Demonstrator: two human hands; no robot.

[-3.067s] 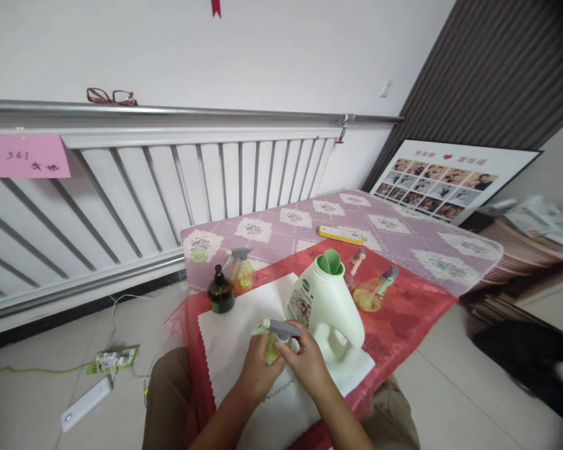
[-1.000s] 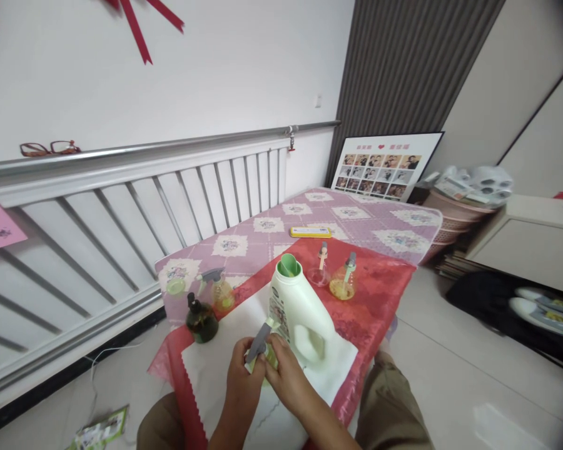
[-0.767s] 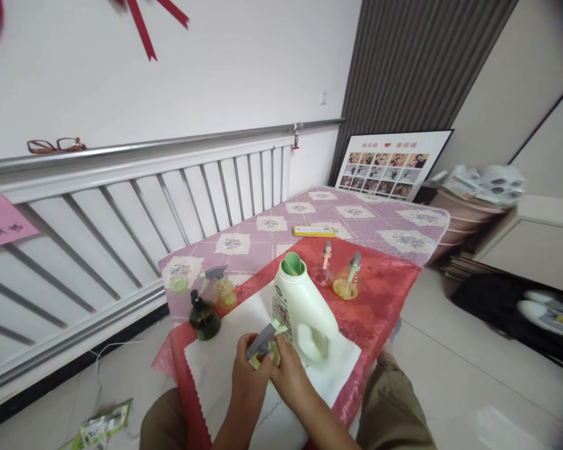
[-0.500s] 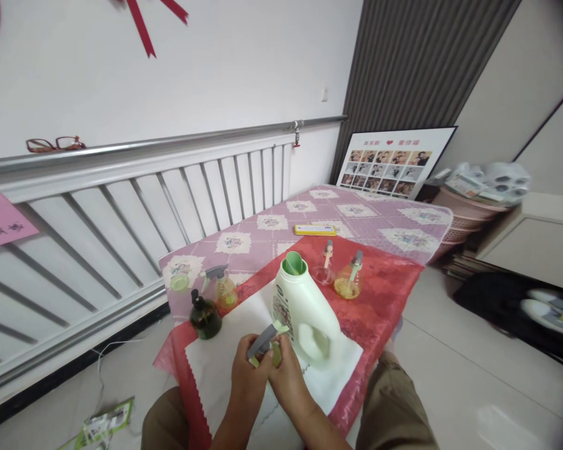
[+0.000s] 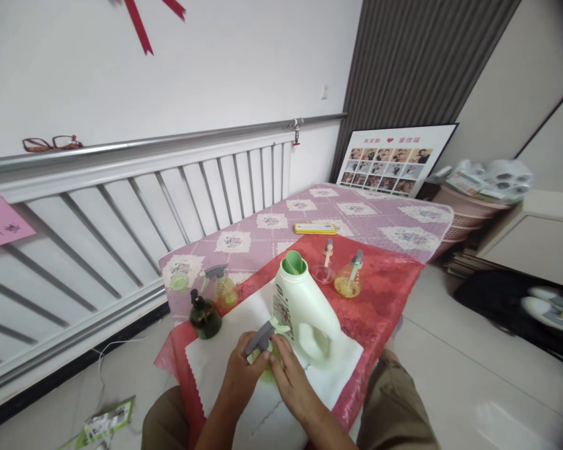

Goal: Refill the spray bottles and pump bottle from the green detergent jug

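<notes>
Both hands are closed around a small spray bottle (image 5: 261, 337) with a grey and pale green trigger head. My left hand (image 5: 244, 372) grips it from the left, fingers at the trigger head. My right hand (image 5: 288, 378) wraps its right side; yellow-green shows between the hands, and much of the body is hidden. Just beyond them a large pale green jug (image 5: 307, 300) stands upright, its mouth open with a green inner spout (image 5: 294, 262). To the left are a dark green pump bottle (image 5: 205, 320) and another spray bottle (image 5: 226, 290) with yellow liquid.
Two more spray bottles stand behind the jug, a clear one (image 5: 323, 272) and a yellow-filled one (image 5: 348, 284). A yellow flat case (image 5: 315, 229) and a pale green lid (image 5: 179, 282) lie on the patterned tablecloth (image 5: 385, 219). A white radiator (image 5: 192, 200) runs along the left.
The spray bottle has tipped more upright between my hands, and its yellow-green body shows more. My right hand's fingers have stretched along it. Everything else on the table stays put.
</notes>
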